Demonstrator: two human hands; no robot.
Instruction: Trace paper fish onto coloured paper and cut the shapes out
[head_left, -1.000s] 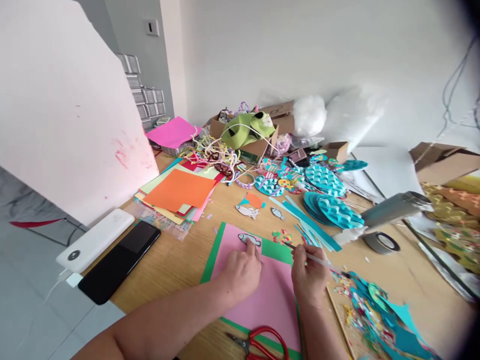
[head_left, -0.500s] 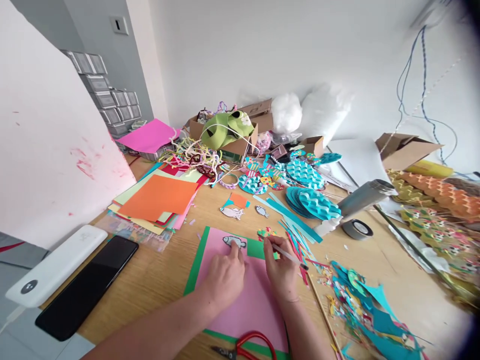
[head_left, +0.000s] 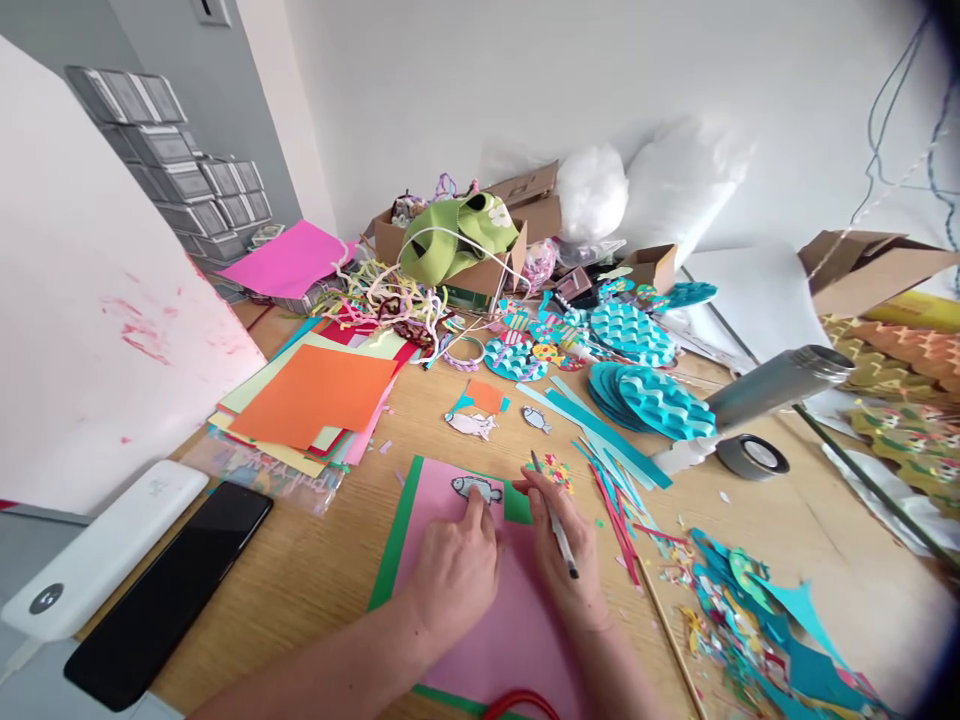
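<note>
My left hand (head_left: 459,560) reaches over a pink sheet (head_left: 487,640) and pins a grey paper fish (head_left: 465,488) down with its index fingertip; its other fingers are curled. The fish has a black outline and lies near the sheet's far edge. A slim pen (head_left: 559,540) slants through the fingers of my right hand (head_left: 566,560), its dark end pointing up and away from me. Under the pink sheet lies a green sheet (head_left: 388,560), showing along the left side and at the top right. Red scissor handles (head_left: 521,700) show at the bottom edge, partly cut off.
Coloured paper (head_left: 315,395) is stacked at left, beside a phone (head_left: 172,595) and a white power bank (head_left: 105,550). Small fish cutouts (head_left: 535,419) lie ahead. To the right are paper strips (head_left: 600,435), a steel flask (head_left: 780,390), a thin stick (head_left: 667,630) and blue scraps (head_left: 780,630).
My right hand has turned, swinging the pen from slanting out rightward to steeper, between the fingers. My left fingertip stays on the fish. The view has shifted, so the scissors show less.
</note>
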